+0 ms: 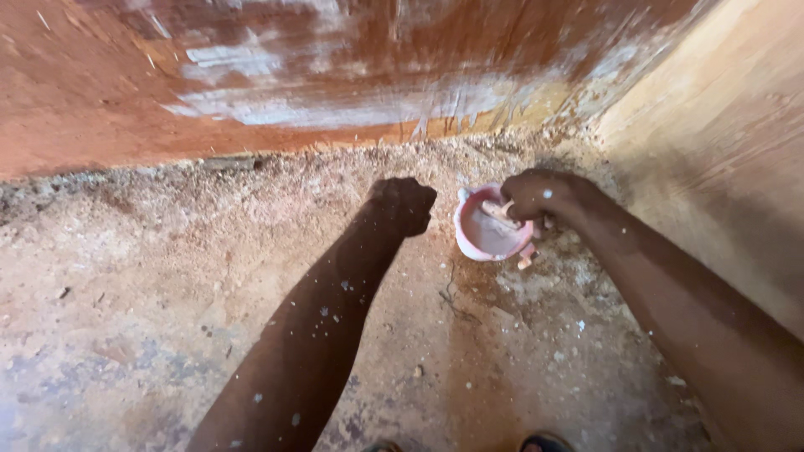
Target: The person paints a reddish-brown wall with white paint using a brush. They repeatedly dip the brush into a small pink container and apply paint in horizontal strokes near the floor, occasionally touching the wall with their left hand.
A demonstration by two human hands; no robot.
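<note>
Down in the corner where the reddish wall meets the paler side wall, one small pink bowl sits on the dusty floor, tipped a little so its open mouth faces up and toward the person, with pale paste showing inside. The right hand is curled closed over the bowl's far right rim, gripping a pale, paste-smeared tool whose long axis runs slantwise across the bowl, from upper left down to the lower right, where a short pinkish end pokes out below the rim beside the wrist. What kind of tool it is I cannot tell; most of it is hidden under the fingers. The left hand is bunched in a loose fist just left of the bowl, near it but not touching, and whether it holds anything I cannot tell. So: one bowl, one tool, two hands, both forearms flecked with white spots. The bowl lies directly under the right hand and just beside the left. At the bottom edge, the tips of two sandals peek in.
</note>
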